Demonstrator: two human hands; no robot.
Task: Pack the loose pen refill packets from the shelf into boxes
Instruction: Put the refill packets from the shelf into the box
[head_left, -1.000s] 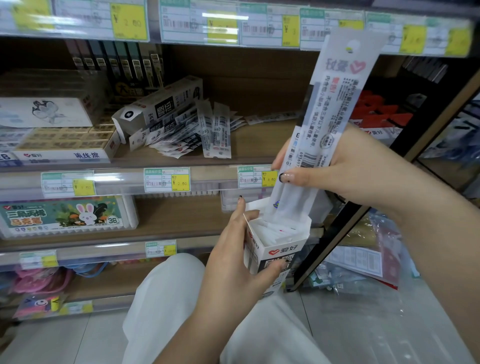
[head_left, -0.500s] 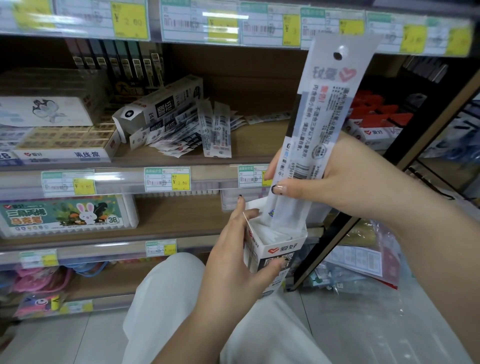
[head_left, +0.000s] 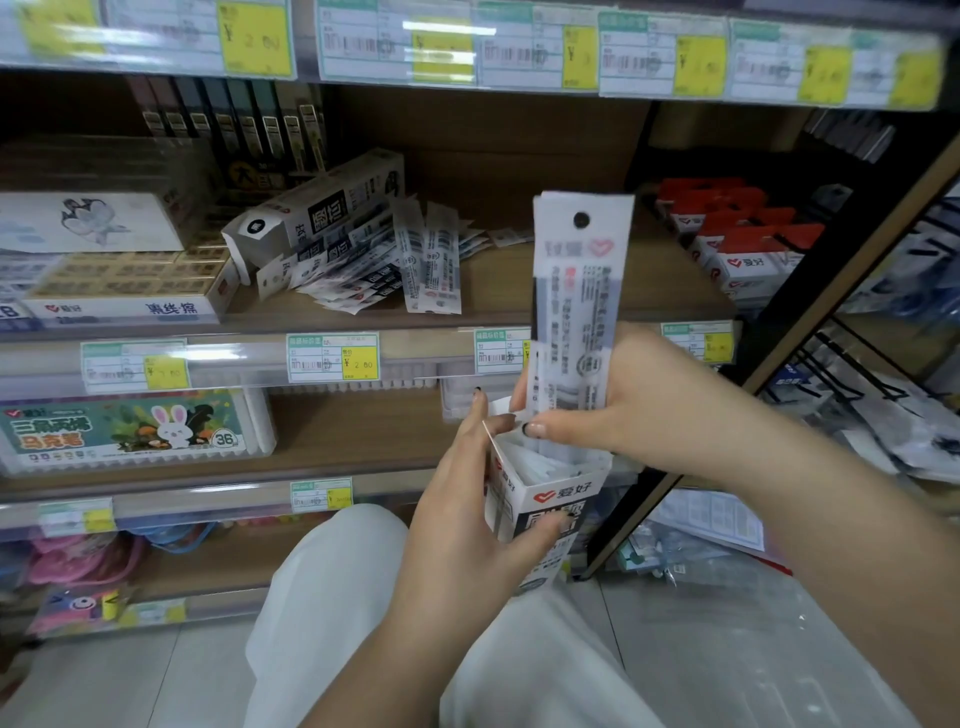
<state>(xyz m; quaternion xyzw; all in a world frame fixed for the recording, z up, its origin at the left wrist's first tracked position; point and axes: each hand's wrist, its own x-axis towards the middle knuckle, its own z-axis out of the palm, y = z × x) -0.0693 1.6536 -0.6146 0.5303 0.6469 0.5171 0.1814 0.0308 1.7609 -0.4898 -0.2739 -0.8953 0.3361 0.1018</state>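
A person crouches in front of a stationery shelf (head_left: 519, 306), light trousers visible at six o'clock. The left hand (head_left: 467, 525) wraps around an upright white box (head_left: 550, 499) just below the centre of view, thumb across its printed front and fingers behind, with the index finger raised beside the open top flap. The right hand (head_left: 587, 410), coming in from four o'clock, pinches a thin bundle of refill packets (head_left: 576, 312) near its lower end. The bundle stands almost vertical, its hang-hole end pointing to twelve o'clock and its lower end already inside the mouth of the box, where other white packets can be seen.

At ten o'clock, on the wooden shelf board, a loose heap of packets (head_left: 395, 265) lies fanned out, still to be packed, just beside a second box (head_left: 317, 208) lying on its side.

The bundle looks partly inserted, with most of its length still above the rim. The risk from here, as I judge it, is snagging: the lower edges could catch on the packets already inside and buckle or crease as the hand pushes down. The box appears fairly full, so forcing could bulge or split its thin card wall. The raised flap could also fold inward under the bundle and block it. If the left hand's grip slackens, the box could tip and spill its contents onto the floor.
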